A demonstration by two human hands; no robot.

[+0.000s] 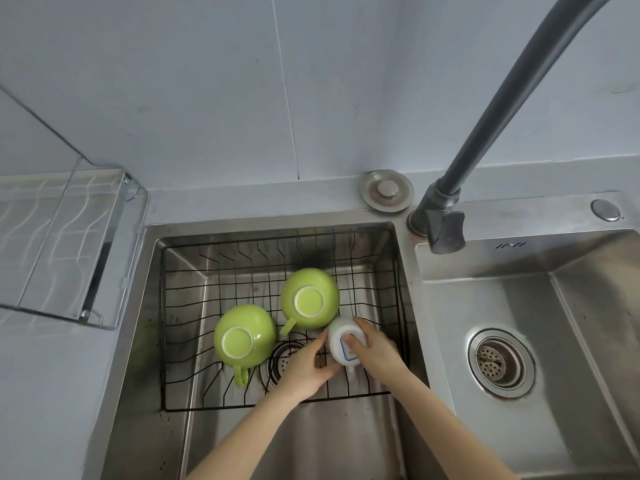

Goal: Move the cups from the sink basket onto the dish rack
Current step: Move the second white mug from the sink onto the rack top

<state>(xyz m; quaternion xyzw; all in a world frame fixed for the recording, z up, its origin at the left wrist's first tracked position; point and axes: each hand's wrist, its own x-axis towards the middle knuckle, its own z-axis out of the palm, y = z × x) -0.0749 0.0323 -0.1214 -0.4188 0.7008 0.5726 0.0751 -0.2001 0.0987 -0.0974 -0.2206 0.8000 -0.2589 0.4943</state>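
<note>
Two green cups stand upside down in the black wire sink basket (180, 341): one green cup (244, 336) at the left, the other green cup (309, 298) behind it to the right. A white cup (344, 336) with a blue mark sits at the basket's right side. My left hand (308, 367) grips its near left side and my right hand (375, 351) wraps its right side. The dish rack (69, 237) is on the counter at the far left, and nothing stands on it.
A dark faucet (485, 133) arches over the sinks from the back right. A second basin with a drain (498, 363) lies to the right. A round metal stopper (387, 190) rests on the back ledge. The tiled wall is close behind.
</note>
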